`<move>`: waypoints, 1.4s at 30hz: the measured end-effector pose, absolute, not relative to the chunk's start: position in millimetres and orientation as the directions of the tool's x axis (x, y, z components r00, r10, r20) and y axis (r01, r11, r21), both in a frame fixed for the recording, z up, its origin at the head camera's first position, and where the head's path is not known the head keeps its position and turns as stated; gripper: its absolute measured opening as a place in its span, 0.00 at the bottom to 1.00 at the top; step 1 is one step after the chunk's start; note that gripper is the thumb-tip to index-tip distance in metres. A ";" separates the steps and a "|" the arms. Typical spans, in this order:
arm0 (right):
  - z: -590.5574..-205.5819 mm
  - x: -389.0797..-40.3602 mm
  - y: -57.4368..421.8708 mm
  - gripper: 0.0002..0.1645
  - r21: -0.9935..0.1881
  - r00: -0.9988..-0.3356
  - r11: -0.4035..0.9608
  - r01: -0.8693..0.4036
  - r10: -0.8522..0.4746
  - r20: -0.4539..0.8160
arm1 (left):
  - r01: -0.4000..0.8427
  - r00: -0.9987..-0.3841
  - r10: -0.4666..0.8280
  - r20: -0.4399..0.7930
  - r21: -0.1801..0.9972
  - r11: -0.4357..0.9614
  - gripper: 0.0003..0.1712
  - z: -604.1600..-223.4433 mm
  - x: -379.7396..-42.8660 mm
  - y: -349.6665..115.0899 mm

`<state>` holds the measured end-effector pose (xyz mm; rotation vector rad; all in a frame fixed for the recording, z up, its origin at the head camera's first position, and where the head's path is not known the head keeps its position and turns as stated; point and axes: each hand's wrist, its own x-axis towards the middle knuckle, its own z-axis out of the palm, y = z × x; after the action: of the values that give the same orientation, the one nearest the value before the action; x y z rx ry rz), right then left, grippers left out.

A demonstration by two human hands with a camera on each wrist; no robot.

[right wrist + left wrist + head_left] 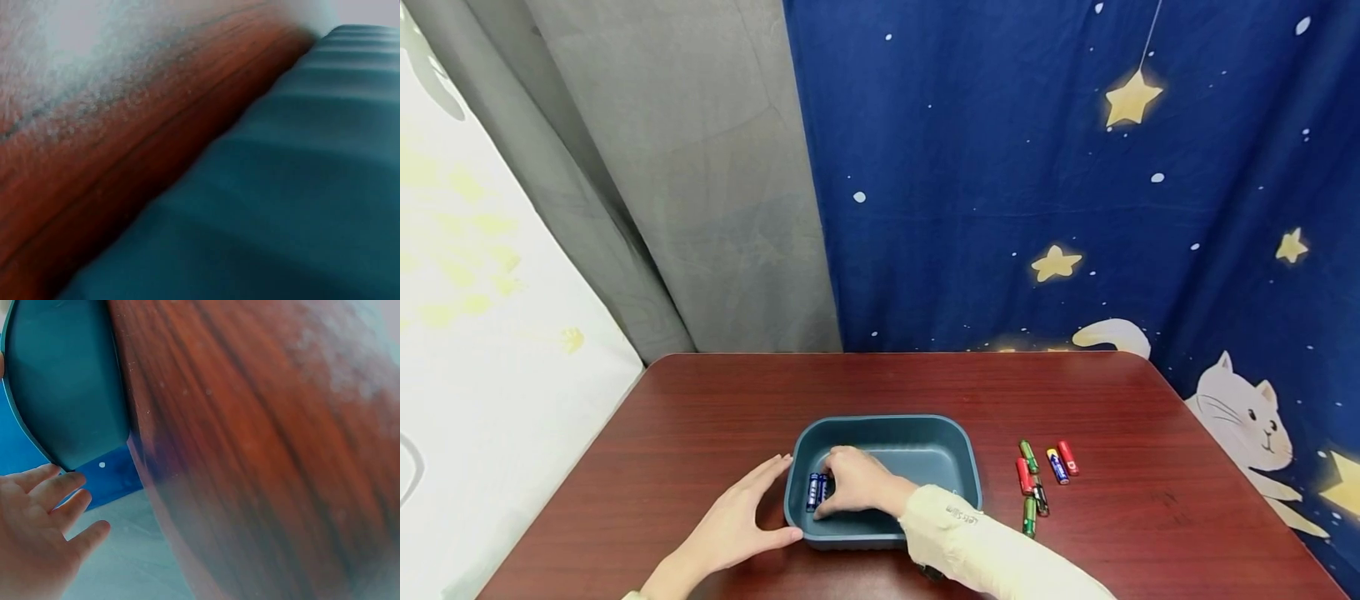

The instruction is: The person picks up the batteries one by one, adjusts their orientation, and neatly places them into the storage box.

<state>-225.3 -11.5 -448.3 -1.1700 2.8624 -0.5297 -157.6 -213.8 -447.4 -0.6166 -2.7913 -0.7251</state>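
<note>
Bin: teal, plastic-looking, rounded-rectangle, smooth floor inside; outer wall shows broad ribs in the right wrist view. Sits on a red-brown bench with dark streaky wood grain and a glossy patch of glare.

Two blue cylindrical batteries stand side by side in the picture at the bin's left end, shiny wrap. Loose group of red, green, dark and blue/yellow cells lies on the bench right of the bin.

Left hand: wide open, fingers and thumb spread, tips at the bin's left rim — nothing gripped. Right hand: inside the bin, fingers bent, thumb and fingertips right at the blue batteries — can't tell if it has one pinched. Cream sleeve, wrinkled cloth.
</note>
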 end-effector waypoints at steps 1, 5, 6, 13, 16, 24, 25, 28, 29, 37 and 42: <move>-448.6 -224.9 -12.5 0.30 -0.308 -0.726 0.670 -0.676 -0.677 0.122 | 0.444 -0.893 0.348 0.287 0.421 0.791 0.49 -447.2 -157.6 -213.6; -449.0 -223.9 -14.8 0.30 -0.300 -0.741 0.686 -0.663 -0.660 0.126 | 0.454 -0.887 0.354 0.298 0.415 0.789 0.49 -447.1 -158.0 -213.3; -449.4 -223.9 -15.3 0.30 -0.296 -0.741 0.688 -0.662 -0.659 0.127 | 0.453 -0.887 0.353 0.298 0.414 0.790 0.49 -447.2 -158.0 -213.4; -452.0 -223.3 -18.0 0.32 -0.249 -0.738 0.698 -0.671 -0.661 0.134 | 0.455 -0.885 0.352 0.304 0.410 0.790 0.49 -447.2 -157.2 -214.1; -451.7 -222.8 -18.5 0.33 -0.249 -0.744 0.704 -0.665 -0.654 0.136 | 0.457 -0.884 0.353 0.307 0.410 0.789 0.49 -447.1 -157.1 -214.1; -448.8 -223.4 -17.1 0.33 -0.283 -0.736 0.685 -0.671 -0.663 0.139 | 0.456 -0.884 0.351 0.307 0.408 0.791 0.49 -448.1 -157.2 -214.4; -447.9 -223.4 -16.5 0.33 -0.289 -0.735 0.683 -0.671 -0.663 0.141 | 0.455 -0.885 0.351 0.305 0.409 0.791 0.49 -448.4 -157.5 -214.5; -444.9 -223.1 -14.2 0.34 -0.305 -0.739 0.681 -0.666 -0.657 0.148 | 0.452 -0.888 0.351 0.298 0.416 0.790 0.49 -448.9 -157.9 -214.4; -444.0 -223.0 -13.3 0.35 -0.312 -0.741 0.680 -0.664 -0.655 0.148 | 0.450 -0.889 0.351 0.295 0.418 0.789 0.49 -449.1 -158.0 -214.4; -428.4 -220.5 -5.1 0.35 -0.377 -0.745 0.658 -0.652 -0.648 0.157 | 0.428 -0.902 0.343 0.260 0.444 0.787 0.49 -447.7 -158.3 -215.0; -411.6 -213.0 5.2 0.36 -0.434 -0.738 0.621 -0.652 -0.650 0.178 | 0.421 -0.906 0.340 0.253 0.451 0.787 0.49 -445.9 -157.7 -214.8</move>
<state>-213.0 5.2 -411.6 -1.1374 2.8322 -0.7610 -157.7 -214.8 -445.9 -0.6050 -2.8186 -0.7668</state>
